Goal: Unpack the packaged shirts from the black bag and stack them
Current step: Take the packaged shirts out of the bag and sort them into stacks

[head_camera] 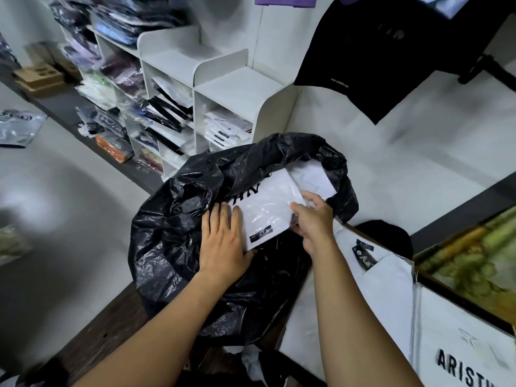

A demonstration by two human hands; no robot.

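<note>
The black bag (173, 219) sits open. The left hand (223, 241) lies flat, fingers straight, on a packaged shirt (268, 208) in its mouth, and the right hand (314, 219) pinches the shirt's right edge. Another packet (312, 174) lies behind it inside the bag, so unpacking seems unfinished.

**Bare hands on bare forearms, seen from the wearer's own head**

The left hand (223, 241) and the right hand (314, 219) are uncovered, and it is the back of each that shows, with the knuckles faintly marked. The left forearm (167, 325) and the right forearm (357, 317) are bare from the wrist to the lower edge of the picture, which cuts them off. Smooth in outline, they look broad near that edge and narrow toward the wrists under the wide lens. The fingers (216, 219) are plain, and the nails are too blurred to describe. Upper arms, shoulders and clothing lie outside the frame.
</note>
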